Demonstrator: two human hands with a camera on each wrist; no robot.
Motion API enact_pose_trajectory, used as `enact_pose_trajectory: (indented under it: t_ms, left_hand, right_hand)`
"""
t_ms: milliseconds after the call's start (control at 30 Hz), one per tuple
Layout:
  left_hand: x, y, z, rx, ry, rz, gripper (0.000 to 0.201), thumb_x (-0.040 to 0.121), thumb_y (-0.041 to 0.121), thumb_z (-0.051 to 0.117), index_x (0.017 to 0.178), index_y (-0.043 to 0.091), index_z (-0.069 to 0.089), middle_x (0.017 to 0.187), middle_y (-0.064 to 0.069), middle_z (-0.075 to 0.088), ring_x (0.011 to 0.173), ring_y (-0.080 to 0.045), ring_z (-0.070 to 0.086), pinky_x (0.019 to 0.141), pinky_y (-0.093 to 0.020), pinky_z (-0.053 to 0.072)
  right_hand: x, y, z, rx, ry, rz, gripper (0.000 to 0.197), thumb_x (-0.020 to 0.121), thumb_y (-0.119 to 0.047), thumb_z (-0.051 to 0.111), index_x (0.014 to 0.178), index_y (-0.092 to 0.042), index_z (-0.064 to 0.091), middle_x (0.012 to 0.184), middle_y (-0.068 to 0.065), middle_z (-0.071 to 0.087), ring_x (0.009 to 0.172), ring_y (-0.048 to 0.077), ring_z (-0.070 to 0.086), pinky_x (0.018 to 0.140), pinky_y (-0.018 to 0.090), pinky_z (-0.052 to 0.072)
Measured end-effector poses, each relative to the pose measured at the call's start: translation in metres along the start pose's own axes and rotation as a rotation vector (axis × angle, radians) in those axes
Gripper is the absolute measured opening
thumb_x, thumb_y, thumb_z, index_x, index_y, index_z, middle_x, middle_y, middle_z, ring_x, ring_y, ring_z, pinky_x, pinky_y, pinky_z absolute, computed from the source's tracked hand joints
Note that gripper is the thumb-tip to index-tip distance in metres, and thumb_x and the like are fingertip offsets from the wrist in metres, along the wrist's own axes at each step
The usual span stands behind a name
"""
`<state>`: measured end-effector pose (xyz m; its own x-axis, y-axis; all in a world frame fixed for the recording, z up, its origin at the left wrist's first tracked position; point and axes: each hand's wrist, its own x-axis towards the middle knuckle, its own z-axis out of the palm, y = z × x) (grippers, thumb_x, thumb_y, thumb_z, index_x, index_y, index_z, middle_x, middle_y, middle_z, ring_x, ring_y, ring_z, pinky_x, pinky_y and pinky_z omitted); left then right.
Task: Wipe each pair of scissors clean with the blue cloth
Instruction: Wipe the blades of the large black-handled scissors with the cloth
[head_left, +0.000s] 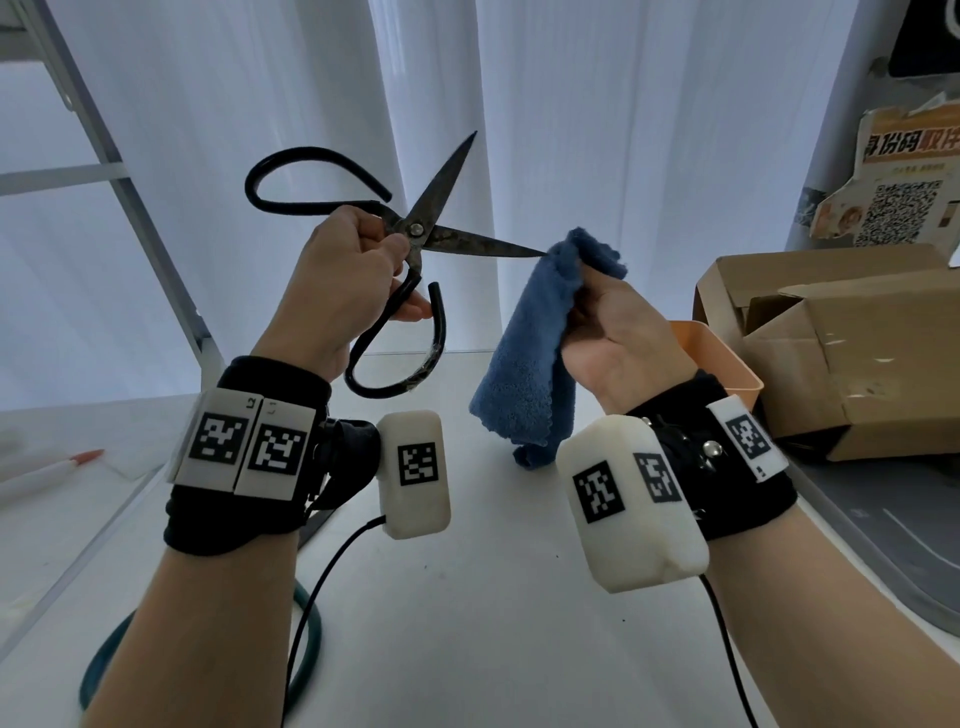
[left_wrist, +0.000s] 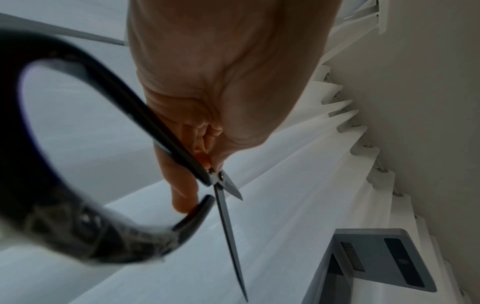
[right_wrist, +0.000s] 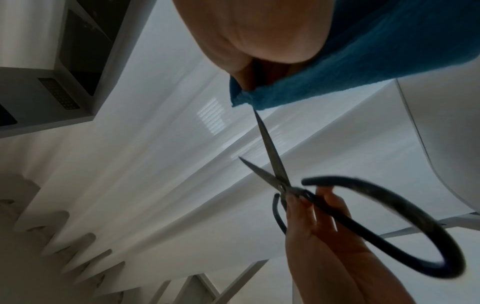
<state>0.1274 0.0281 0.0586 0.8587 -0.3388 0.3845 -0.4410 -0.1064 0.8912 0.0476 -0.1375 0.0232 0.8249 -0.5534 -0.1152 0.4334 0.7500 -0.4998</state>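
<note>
Head view: the scissors (head_left: 415, 228) are held in the air above the counter (head_left: 467, 597) by the left hand (head_left: 353, 260), its fingers curled round the handle shanks just behind the pivot, blades spread wide. One blade runs level from the pivot toward the right hand (head_left: 613, 332), whose fingers are clamped on the blue cloth (head_left: 530, 353); its tip is met by the upper fold of the cloth. The other blade points up and away from the pivot. The right hand's fingertips are hidden by the cloth, so how far the tip is enclosed cannot be told. No second pair is seen.
</note>
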Motion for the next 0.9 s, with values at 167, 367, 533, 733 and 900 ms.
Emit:
enact_pose_trajectory:
  t_ms: [167, 367, 533, 733, 900]
  left_hand:
    - [0.003, -0.002, -0.009, -0.023, 0.038, 0.004, 0.020, 0.105, 0.012, 0.047, 0.122, 0.003, 0.050, 0.085, -0.002, 0.051, 0.050, -0.010, 0.066, 0.059, -0.025, 0.059]
    - [0.003, -0.001, -0.004, -0.031, 0.027, 0.004, 0.020, 0.105, 0.012, 0.048, 0.122, 0.002, 0.051, 0.083, -0.001, 0.051, 0.051, -0.012, 0.066, 0.059, -0.025, 0.058]
    - [0.001, 0.000, 0.002, -0.057, 0.053, 0.003, 0.020, 0.104, 0.012, 0.048, 0.121, 0.003, 0.051, 0.084, 0.002, 0.054, 0.051, -0.011, 0.067, 0.067, -0.030, 0.062]
    - [-0.005, 0.003, 0.021, -0.090, 0.046, 0.009, 0.002, 0.104, 0.013, 0.048, 0.103, 0.012, 0.050, 0.091, -0.002, 0.054, 0.054, -0.013, 0.069, 0.063, -0.027, 0.061]
    - [-0.008, 0.004, 0.031, -0.105, 0.015, 0.014, 0.003, 0.103, 0.012, 0.048, 0.101, 0.012, 0.050, 0.083, -0.001, 0.055, 0.057, -0.018, 0.072, 0.067, -0.032, 0.062]
  right_hand:
    - [0.021, -0.010, -0.007, -0.036, 0.030, 0.085, 0.022, 0.103, -0.027, 0.048, 0.090, -0.011, 0.055, 0.088, 0.002, 0.056, 0.079, 0.009, 0.058, 0.078, 0.017, 0.052]
    - [0.016, 0.000, -0.015, -0.073, 0.016, -0.029, 0.021, 0.101, -0.027, 0.056, 0.091, -0.010, 0.065, 0.079, 0.005, 0.073, 0.080, 0.016, 0.071, 0.070, 0.032, 0.056]
    - [0.003, -0.001, -0.006, -0.020, -0.144, 0.037, 0.025, 0.105, -0.023, 0.046, 0.099, -0.007, 0.065, 0.091, 0.011, 0.070, 0.087, 0.025, 0.067, 0.078, 0.040, 0.054]
    - [-0.008, -0.001, 0.000, 0.159, -0.279, 0.131, 0.023, 0.101, -0.010, 0.042, 0.093, 0.001, 0.061, 0.089, 0.019, 0.067, 0.097, 0.032, 0.063, 0.100, 0.045, 0.049]
    - [-0.016, 0.001, 0.003, 0.192, -0.352, 0.115, 0.040, 0.072, 0.018, 0.026, 0.089, 0.000, 0.057, 0.103, 0.019, 0.061, 0.113, 0.036, 0.059, 0.099, 0.046, 0.051]
